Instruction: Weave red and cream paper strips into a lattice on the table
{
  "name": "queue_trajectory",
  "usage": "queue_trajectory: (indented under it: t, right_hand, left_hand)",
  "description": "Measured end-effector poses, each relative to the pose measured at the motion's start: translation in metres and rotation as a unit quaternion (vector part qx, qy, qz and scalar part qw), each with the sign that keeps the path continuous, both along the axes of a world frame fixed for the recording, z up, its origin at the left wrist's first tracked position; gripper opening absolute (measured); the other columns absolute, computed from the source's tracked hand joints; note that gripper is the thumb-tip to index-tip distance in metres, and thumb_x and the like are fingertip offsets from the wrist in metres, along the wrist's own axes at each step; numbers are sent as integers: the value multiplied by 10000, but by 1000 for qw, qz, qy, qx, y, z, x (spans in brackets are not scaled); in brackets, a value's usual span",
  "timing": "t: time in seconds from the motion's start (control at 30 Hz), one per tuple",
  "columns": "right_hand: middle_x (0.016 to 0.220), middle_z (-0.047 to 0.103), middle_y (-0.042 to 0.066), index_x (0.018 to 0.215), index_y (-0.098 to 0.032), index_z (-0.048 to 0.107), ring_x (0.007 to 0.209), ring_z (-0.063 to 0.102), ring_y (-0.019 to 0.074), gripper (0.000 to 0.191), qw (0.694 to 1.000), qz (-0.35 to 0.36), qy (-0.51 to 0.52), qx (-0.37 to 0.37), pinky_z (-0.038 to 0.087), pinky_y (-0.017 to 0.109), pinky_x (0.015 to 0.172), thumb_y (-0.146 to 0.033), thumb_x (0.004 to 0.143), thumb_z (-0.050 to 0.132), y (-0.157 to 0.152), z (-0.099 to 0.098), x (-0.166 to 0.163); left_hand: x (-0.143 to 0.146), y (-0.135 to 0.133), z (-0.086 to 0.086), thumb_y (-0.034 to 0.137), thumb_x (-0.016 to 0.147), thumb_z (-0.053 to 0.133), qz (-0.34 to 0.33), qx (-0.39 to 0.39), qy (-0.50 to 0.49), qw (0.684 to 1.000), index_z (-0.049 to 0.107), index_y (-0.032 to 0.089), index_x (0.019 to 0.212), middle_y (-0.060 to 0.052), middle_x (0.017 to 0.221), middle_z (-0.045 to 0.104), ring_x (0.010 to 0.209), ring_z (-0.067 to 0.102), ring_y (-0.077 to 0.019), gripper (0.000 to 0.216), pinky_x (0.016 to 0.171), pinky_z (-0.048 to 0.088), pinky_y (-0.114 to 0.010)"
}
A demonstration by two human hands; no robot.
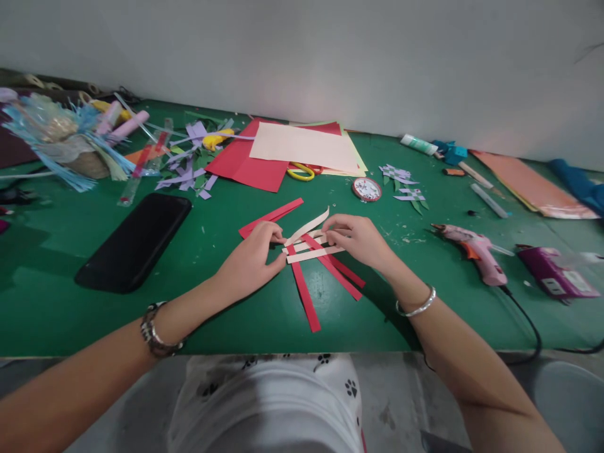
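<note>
Pinching woven paper strips between both hands, flat on the green counter. My left hand has its grip closed on the left end of the weave, thumb and fingers on a cream strip where it crosses a red strip. My right hand grips the right end, fingertips closed on the cream strips. Loose red strip ends fan out below the grip toward me. Left of my left hand, well apart, lies a black phone. Right of my right hand, a pink glue gun. Beyond the grip: yellow-handled scissors under the paper sheets, a round tin.
</note>
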State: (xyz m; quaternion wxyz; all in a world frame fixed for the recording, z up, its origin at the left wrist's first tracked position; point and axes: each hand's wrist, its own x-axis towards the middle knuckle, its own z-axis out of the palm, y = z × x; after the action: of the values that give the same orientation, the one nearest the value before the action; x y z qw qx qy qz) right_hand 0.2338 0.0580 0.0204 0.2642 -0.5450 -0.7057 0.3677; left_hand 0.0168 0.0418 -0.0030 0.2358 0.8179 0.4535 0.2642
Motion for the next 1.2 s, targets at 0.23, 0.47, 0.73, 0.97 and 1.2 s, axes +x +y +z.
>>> queue_trajectory:
  t: [0.23,0.47,0.73,0.97,1.2]
  right_hand:
    - [750,639,17,731,-183,637,627,576,109,138,976,11,-169,135,424,303,718,-146,756,506,1,1,-5]
    - [734,630,7,747,-188,640,622,526,101,156,969,17,-183,163,364,309,756,-106,758,508,0,-3,-5]
    - [727,605,13,752,-189,658,633,519,107,207,973,20,-165,161,348,301,740,-93,767,476,1,-5,-4]
    - [825,564,6,843,-240,666,770,545,127,273,960,52,-231,150,175,465,932,-81,790,451,-8,-5,-11]
    - [894,582,29,849,-234,644,895,541,171,234,956,49,-246,153,151,457,924,-104,801,456,-9,-6,-11]
  left_hand:
    - [1,10,8,230,775,434,13,-62,-5,998,498,140,1019,-103,1108,585,898,638,-182,268,790,505,-319]
    - [1,20,11,234,788,433,19,-60,-5,998,611,140,949,-79,1018,657,786,657,-148,258,733,515,-264]
    - [4,26,22,296,776,455,-7,-34,81,996,650,179,924,-47,975,686,753,654,-151,272,635,492,-234]
    - [23,23,33,349,752,515,38,-12,191,981,655,193,808,-27,921,667,667,634,-152,217,505,416,-222]
    - [32,22,30,286,789,477,69,26,209,975,640,188,794,-30,781,668,655,602,-173,191,470,343,-235]
